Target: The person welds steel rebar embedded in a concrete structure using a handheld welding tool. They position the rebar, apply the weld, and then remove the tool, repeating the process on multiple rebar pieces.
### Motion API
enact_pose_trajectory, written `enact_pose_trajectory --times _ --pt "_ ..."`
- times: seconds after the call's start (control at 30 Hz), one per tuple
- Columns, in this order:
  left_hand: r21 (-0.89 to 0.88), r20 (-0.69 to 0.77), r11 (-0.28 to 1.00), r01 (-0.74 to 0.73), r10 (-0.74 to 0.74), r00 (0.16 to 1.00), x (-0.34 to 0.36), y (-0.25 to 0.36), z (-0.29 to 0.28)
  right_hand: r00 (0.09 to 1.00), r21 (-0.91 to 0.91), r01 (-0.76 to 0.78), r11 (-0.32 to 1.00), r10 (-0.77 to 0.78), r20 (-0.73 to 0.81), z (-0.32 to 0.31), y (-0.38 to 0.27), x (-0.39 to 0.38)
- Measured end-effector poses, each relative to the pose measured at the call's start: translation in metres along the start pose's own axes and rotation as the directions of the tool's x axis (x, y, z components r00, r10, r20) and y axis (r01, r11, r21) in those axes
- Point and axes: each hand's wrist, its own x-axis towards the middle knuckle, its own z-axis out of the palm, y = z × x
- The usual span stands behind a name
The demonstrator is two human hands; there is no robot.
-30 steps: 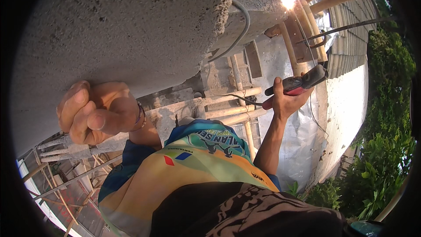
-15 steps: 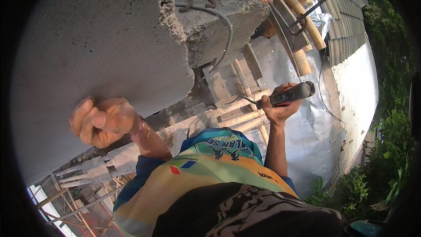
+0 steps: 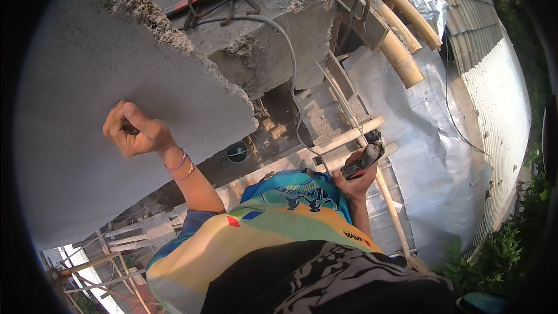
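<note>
Over the link I see the left hand (image 3: pixel 133 131) curled into a loose fist beside fine-grained grey concrete (image 3: pixel 70 116), crumbly-edged. A smooth grey cable (image 3: pixel 292 52) snakes down; rightward, the right hand (image 3: pixel 354 185) grips a chunky black-and-red holder (image 3: pixel 361 164), near round bamboo poles (image 3: pixel 401 61) and ribbed roofing (image 3: pixel 504 96).

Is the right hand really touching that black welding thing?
Touching. The head view shows the right hand wrapped around the black welding electrode holder, with no gap between them.
</note>
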Motion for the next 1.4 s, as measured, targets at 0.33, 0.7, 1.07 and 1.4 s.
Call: enact_pose_trajectory --times 0.33,0.7,1.07,1.4 --pt "-0.258 0.242 0.960 0.114 -0.050 0.969 0.007 0.056 0.011 0.998 0.005 0.036 0.999 -0.036 -0.055 -0.025 0.012 0.008" --pt "-0.322 0.772 0.894 0.312 0.057 0.633 -0.038 0.118 0.094 0.991 0.057 0.055 0.997 -0.048 -0.127 -0.058 0.029 0.007" --pt "-0.319 0.675 0.924 0.211 0.065 0.735 -0.014 0.124 0.118 0.961 0.106 0.106 0.989 -0.074 -0.267 -0.071 0.024 0.028" --pt "-0.216 0.038 0.971 -0.099 0.109 0.993 0.014 0.031 0.053 0.783 0.094 -0.031 0.995 0.083 -0.617 -0.110 0.019 -0.024"
